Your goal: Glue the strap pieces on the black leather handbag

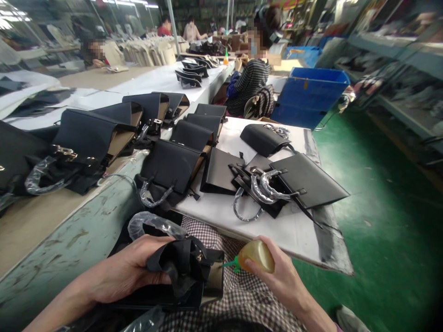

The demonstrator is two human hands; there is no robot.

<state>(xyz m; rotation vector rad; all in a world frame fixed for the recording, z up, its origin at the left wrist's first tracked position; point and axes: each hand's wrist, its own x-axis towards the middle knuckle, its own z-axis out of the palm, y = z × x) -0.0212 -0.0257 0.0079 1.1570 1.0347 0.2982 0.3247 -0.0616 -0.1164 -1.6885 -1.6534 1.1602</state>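
My left hand (134, 267) is closed on a black handbag (187, 295) that rests over my lap, its dark flap and strap bunched at the fingers. A plastic-wrapped handle (155, 223) of a bag sticks up behind that hand. In my right hand (277, 272) is a squeeze bottle (258, 256) of yellowish liquid, tipped to the left. Its green nozzle (231, 264) points at the tan inner edge of the bag's side; whether the tip touches cannot be told. A checked cloth (249, 299) covers my lap beneath both.
Several black handbags (169, 163) with wrapped handles stand and lie on the white-topped table (294, 235) ahead. More bags (90, 136) fill the bench at left. A co-worker (251, 85) in stripes sits beyond, near a blue bin (308, 99). Green floor (377, 221) lies to the right.
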